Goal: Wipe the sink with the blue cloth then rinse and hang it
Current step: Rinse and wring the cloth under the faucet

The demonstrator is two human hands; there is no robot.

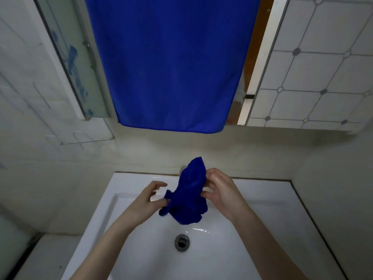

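Over the basin of one white sink (272, 190): one blue cloth (187, 195), bunched and roughly upright, held up between two hands. Gripped near its upper part by the right hand (222, 190), fingers and thumb curled round the fabric. Pinched at its lower left fold by the left hand (148, 201), with the upper fingers spread free. Below the cloth, one round metal drain (181, 242), with wet glints just beside. Behind and above, one large blue towel (171, 63), hanging flat and well apart from the cloth. Off to the left, one wire rack (88, 139) on white wall tiles.
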